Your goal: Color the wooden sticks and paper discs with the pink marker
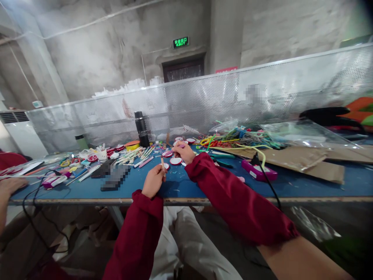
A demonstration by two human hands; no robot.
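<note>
My left hand [153, 179] is closed around a thin wooden stick [162, 161] held upright over the blue table [204, 184] near its front edge. My right hand [183, 151] reaches farther out, its fingers pinched on a small pale piece I cannot make out. It hovers over several small red-and-white round discs [175, 160] lying on the table. Both arms wear dark red sleeves.
A black bottle [142, 130] stands at the back by a perforated metal screen [221, 99]. Sticks, tubes and coloured wires [241, 138] litter the top. A pink device [258, 171] with a black cable lies right, cardboard [303, 159] beyond. Another person's hand [8, 186] rests at far left.
</note>
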